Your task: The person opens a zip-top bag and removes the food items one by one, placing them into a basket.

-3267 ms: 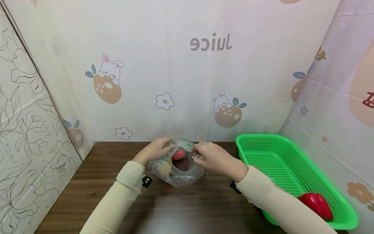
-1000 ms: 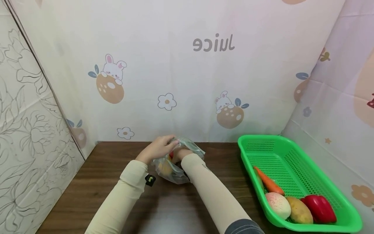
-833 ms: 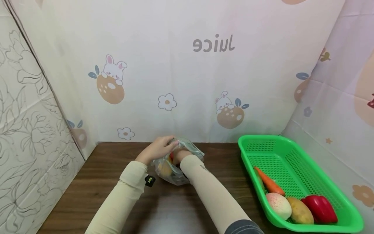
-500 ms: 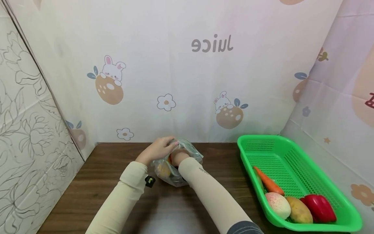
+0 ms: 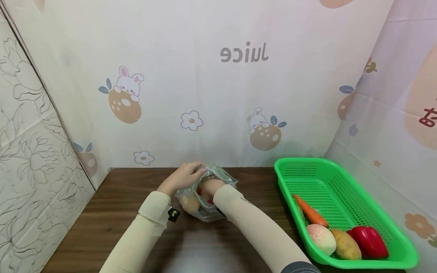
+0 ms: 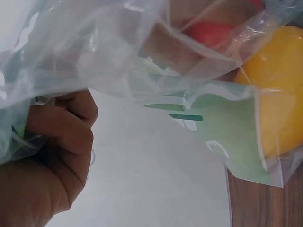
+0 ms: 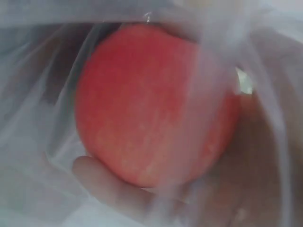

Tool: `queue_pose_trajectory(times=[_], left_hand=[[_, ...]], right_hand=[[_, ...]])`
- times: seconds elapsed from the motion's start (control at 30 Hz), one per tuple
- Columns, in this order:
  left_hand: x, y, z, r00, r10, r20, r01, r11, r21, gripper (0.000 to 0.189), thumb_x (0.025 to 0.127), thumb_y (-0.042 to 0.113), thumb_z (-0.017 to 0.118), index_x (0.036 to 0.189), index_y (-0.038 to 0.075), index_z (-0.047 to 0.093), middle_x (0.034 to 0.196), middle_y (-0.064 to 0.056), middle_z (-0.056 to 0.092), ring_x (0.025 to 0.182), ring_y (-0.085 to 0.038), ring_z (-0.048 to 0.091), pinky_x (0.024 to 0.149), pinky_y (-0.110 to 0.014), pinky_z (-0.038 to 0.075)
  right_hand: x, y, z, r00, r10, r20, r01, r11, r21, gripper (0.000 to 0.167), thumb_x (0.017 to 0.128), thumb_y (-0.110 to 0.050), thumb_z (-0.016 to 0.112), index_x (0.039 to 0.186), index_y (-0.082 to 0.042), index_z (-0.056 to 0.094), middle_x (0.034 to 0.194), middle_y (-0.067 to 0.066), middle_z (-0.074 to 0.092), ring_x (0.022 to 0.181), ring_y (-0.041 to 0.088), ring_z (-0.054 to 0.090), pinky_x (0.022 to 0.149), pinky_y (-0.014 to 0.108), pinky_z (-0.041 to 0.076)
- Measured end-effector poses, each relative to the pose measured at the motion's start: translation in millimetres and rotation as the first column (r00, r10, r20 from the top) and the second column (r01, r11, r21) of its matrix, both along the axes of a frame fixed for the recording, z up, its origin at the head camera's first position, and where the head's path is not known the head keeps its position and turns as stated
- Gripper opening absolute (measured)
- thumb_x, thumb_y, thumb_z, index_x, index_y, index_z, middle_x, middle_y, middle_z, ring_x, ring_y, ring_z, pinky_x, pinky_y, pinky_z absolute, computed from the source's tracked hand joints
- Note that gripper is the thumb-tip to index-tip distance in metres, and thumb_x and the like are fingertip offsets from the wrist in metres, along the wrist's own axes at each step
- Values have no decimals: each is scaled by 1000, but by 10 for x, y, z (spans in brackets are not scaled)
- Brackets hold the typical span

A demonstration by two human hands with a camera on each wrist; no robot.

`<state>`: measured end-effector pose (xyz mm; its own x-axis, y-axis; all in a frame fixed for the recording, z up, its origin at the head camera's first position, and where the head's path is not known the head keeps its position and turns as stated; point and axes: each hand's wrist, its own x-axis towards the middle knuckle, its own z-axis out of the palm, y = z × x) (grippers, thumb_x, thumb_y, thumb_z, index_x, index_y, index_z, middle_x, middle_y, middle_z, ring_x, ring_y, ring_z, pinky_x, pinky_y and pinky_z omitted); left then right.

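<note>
On the brown table lies a clear plastic bag (image 5: 206, 217), its mouth raised. My left hand (image 5: 182, 177) grips the left rim of that bag; in the left wrist view its fingers (image 6: 71, 120) curl round the plastic. My right hand (image 5: 211, 187) is inside the bag. There, in the right wrist view, thumb and fingers hold a round red apple (image 7: 137, 104), partly veiled by plastic. A yellow fruit (image 6: 277, 80) sits in the bag's left part, its exact kind unclear. The right hand's far fingers are hidden behind the apple.
A green plastic basket (image 5: 362, 189) stands at the right. In its near end are a carrot (image 5: 310, 211), a pinkish-white peach (image 5: 321, 239), a potato (image 5: 346, 244) and a red bell pepper (image 5: 370, 241). A patterned curtain (image 5: 225, 94) hangs behind the table.
The right hand has left the bag's right rim and reached inside, taking hold of the apple. Lately the right forearm shifted slightly rightward. The left hand has kept its grip.
</note>
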<state>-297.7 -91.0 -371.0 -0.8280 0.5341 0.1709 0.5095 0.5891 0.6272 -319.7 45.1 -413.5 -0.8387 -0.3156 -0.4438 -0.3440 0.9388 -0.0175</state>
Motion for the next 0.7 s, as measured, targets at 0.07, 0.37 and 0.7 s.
queue_pose_trajectory(times=[0.07,0.37,0.7], left_hand=[[13,-11,-4,1000,5,3,-5,1000,-7,41,108,28,49,139,2,55,134,-14,61,126,-31,56,101,-49,45],[4,-16,-8,1000,11,-20,-11,1000,-11,39,108,29,49,135,3,58,129,-13,64,121,-30,59,99,-49,46],[-4,-46,0,1000,13,-18,-13,1000,0,29,107,29,51,123,10,64,110,-3,68,99,-18,63,85,-41,50]], right_hand=[[42,9,26,1000,27,14,-27,1000,8,53,95,-11,64,145,-24,54,136,-1,54,63,14,46,49,27,37],[210,102,302,990,138,16,-137,990,-15,48,99,-22,62,145,-27,50,120,3,63,71,16,48,57,31,40],[452,267,669,962,269,-53,-274,944,-183,31,93,-21,70,123,-24,62,96,-2,61,78,14,57,67,31,48]])
